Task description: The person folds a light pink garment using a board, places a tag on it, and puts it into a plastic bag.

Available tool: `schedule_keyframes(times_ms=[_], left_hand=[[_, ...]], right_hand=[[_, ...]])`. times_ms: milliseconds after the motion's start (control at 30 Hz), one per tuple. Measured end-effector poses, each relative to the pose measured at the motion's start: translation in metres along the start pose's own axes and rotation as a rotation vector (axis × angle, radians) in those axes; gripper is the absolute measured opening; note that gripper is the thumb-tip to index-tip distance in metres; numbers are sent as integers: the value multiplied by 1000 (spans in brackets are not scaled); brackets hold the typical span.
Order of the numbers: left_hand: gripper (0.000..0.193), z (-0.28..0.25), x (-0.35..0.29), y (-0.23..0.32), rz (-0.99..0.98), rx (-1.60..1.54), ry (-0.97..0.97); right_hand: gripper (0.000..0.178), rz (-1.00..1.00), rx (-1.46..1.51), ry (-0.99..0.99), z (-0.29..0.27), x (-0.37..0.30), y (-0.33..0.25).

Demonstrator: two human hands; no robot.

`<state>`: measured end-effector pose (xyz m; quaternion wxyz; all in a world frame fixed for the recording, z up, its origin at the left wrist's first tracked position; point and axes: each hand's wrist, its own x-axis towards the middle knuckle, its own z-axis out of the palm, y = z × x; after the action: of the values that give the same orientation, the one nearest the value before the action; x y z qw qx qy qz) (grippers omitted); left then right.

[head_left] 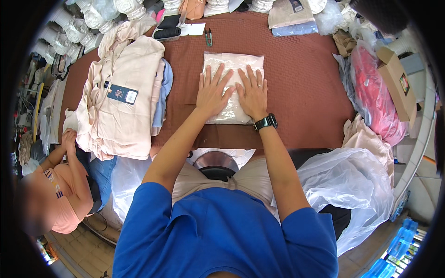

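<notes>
Your left hand (pixel 212 92) lies flat with its fingers spread wide, palm down on the clear plastic bag of folded pale pink cloth (pixel 233 65). Your right hand (pixel 253 94) lies flat just beside it, fingers also spread, and the two thumbs nearly meet over the middle of the bag. Neither hand grips anything; both press on top of the bag. A black wristwatch (pixel 265 122) sits on your right wrist, and a ring shows on one finger of that hand.

The bag rests on the brown-covered desk (pixel 301 83), reaching out beyond your fingertips and back under both palms to your wrists. Beyond the bag, past your left fingertips, a small pair of thread snips (pixel 209 38) lies on the desk. Well out to the left of your left hand is a stack of folded cream garments (pixel 125 120) with a dark blue tag (pixel 122 94) on top. Well apart to the right of your right hand, off the desk's edge, lies a bagged pink bundle (pixel 378 99) beside a cardboard box (pixel 396 83). Another person (pixel 60 190) in a peach top sits far to the left, lower down.
</notes>
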<state>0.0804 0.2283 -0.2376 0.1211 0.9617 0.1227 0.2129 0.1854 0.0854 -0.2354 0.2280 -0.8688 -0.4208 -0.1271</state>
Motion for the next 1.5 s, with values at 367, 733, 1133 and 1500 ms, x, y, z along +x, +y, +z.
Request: schedule_keyframes(times_ms=[367,733,1133,1500], left_hand=[[56,-3,6,3,-82,-75,-43],[48,9,93,-88,-670,-488,58],[16,-85,133,-72,-556,-1067,68],[25,-257,27,-7,-165,-1061,305]], right_hand=[[50,73,62,-56,-2,4,-2],[54,591,496,-32,7,102,85],[11,417,1031,-42,-102,130,76],[33,75,1055,-41,-267,39,-15]])
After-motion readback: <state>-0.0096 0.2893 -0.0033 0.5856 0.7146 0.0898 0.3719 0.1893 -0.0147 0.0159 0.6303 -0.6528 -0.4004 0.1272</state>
